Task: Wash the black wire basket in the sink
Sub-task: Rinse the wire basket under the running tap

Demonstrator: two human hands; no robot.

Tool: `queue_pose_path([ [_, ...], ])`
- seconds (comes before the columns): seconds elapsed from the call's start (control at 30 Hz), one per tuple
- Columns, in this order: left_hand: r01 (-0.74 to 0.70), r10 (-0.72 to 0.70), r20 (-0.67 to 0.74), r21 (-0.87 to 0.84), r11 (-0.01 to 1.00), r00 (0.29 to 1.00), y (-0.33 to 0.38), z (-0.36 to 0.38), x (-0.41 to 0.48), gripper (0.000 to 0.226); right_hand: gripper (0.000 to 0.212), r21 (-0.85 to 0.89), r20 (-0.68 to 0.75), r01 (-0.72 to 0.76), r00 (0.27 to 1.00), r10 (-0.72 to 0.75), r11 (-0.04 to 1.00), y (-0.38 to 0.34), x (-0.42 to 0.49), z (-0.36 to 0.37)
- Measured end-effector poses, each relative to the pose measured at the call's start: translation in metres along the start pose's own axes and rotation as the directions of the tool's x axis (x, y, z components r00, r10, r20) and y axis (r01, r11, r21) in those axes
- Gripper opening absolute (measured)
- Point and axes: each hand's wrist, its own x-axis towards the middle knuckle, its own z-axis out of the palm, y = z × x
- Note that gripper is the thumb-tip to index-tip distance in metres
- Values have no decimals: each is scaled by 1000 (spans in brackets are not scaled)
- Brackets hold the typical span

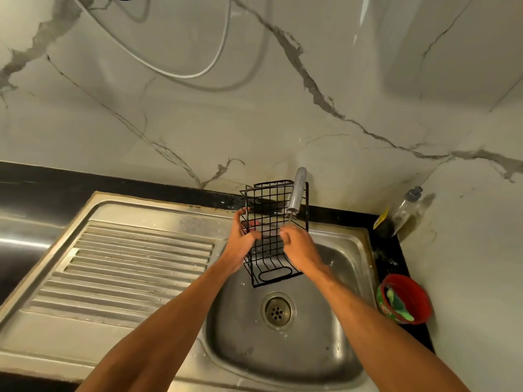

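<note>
The black wire basket (pixel 271 222) is held upright over the steel sink (pixel 348 278), right under the tap (pixel 297 193). A thin stream of water falls from the spout onto its right side. My left hand (pixel 243 241) grips the basket's left edge, fingers curled through the wires. My right hand (pixel 300 247) presses against the basket's front grid on the right, its fingers bent and partly hidden; whether it holds a wire is unclear. The basket's lower end with an oval loop hangs above the drain (pixel 278 310).
A ribbed steel draining board (pixel 127 267) lies to the left of the bowl. On the black counter at the right stand a red tub (pixel 407 298) with a green scrubber and a clear pump bottle (pixel 404 210). A marble wall rises behind, with a white cable (pixel 181 75).
</note>
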Motion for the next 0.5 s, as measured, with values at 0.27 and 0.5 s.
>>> queue_pose_path([
  [0.27, 4, -9, -112, -51, 999, 994, -12, -6, 8, 76, 54, -378, 222, 114, 975, -29, 919, 16, -33, 46],
  [0.5, 11, -28, -141, -118, 993, 990, -12, -9, 7, 75, 51, -337, 269, 110, 963, -17, 935, 14, -40, 52],
])
